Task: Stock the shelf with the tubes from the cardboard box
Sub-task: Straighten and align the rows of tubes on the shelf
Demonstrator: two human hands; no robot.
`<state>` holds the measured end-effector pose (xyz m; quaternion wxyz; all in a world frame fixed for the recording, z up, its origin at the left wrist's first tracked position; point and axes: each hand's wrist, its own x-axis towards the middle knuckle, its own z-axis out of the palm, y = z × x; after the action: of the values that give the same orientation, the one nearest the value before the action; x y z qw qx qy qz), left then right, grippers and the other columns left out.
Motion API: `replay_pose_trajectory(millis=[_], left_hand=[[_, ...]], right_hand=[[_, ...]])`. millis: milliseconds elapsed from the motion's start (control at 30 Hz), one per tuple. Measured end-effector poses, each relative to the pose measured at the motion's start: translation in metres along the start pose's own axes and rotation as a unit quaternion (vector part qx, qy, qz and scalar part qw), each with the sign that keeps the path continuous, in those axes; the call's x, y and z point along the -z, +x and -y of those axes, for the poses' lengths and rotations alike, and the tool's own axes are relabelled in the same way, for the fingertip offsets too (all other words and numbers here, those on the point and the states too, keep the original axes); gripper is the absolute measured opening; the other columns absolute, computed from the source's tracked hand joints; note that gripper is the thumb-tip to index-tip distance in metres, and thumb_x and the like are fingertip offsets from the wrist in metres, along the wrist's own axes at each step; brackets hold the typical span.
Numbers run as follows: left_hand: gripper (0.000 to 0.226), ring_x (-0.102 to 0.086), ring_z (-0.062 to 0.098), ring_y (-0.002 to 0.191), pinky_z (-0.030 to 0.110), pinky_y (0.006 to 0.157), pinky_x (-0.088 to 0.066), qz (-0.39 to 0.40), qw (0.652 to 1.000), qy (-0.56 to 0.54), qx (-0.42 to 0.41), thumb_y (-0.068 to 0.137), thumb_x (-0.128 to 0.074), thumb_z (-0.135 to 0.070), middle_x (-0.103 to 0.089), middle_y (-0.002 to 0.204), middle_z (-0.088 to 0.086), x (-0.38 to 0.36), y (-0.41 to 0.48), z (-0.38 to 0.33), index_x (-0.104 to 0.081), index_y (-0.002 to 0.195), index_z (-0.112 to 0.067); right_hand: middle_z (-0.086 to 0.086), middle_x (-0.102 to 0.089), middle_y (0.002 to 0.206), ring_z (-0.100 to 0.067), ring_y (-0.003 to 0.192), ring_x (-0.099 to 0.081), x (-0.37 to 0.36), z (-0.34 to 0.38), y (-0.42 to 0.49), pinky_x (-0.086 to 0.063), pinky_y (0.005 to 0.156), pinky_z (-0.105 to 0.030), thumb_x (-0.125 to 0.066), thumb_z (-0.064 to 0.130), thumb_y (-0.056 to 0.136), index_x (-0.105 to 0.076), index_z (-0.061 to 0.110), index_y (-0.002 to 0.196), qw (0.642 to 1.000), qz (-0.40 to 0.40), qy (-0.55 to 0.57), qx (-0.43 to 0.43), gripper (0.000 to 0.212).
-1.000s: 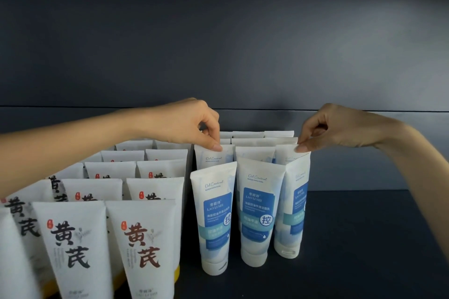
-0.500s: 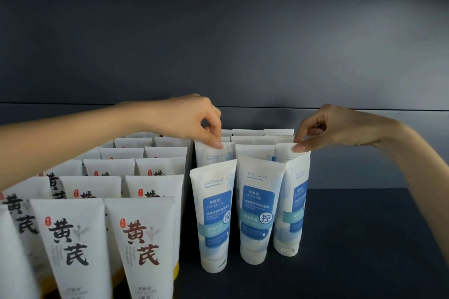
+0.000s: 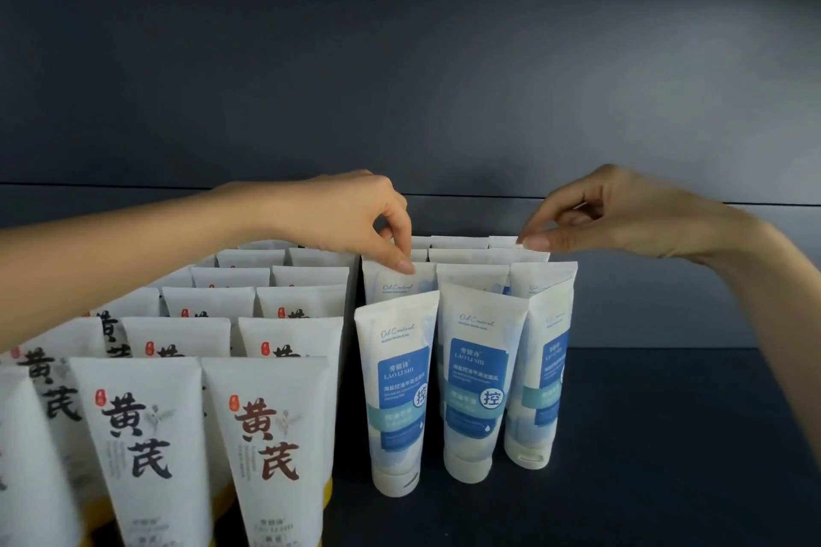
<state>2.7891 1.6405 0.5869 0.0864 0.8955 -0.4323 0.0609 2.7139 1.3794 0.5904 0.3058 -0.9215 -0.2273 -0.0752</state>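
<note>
Since a second before, only my right hand (image 3: 622, 218) had really shifted. It had left the crimped top of the second-row tube on the right (image 3: 544, 275) and gone further back, where thumb and forefinger closed on the top edge of a rear tube (image 3: 502, 241), near its right corner. My left hand (image 3: 337, 213) stayed where it was, fingers curled, thumb and forefinger pinching the crimped top of the second-row tube on the left (image 3: 395, 282). Both tubes belonged to the block of blue-labelled tubes (image 3: 477, 382), which stood caps down on the dark shelf (image 3: 666, 435) in rows of three. The front three stood upright and just beside one another, the right-hand one turned a little to the side. Just beside that block, on its left, stood a bigger block of white tubes (image 3: 146, 435) with large brown and black characters, several rows deep. Behind everything rose the dark back panel (image 3: 400, 58).
</note>
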Motion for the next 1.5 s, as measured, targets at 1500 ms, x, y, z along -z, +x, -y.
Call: replay_pose_trajectory(millis=[1500], left_hand=[[0.024,-0.048,0.006,0.064,0.027,0.057,-0.035,0.044,0.997,0.056,0.022,0.071,-0.073,-0.051,-0.056,0.07,-0.008,0.008,-0.027,-0.028,-0.064,0.062,-0.031]], right_hand=[[-0.028,-0.044,0.066,-0.023,0.062,-0.033,-0.033,0.021,0.006,-0.028,0.062,-0.033,-0.073,0.05,0.066,-0.071,0.017,0.07,0.995,0.091,-0.038,0.011,0.033]])
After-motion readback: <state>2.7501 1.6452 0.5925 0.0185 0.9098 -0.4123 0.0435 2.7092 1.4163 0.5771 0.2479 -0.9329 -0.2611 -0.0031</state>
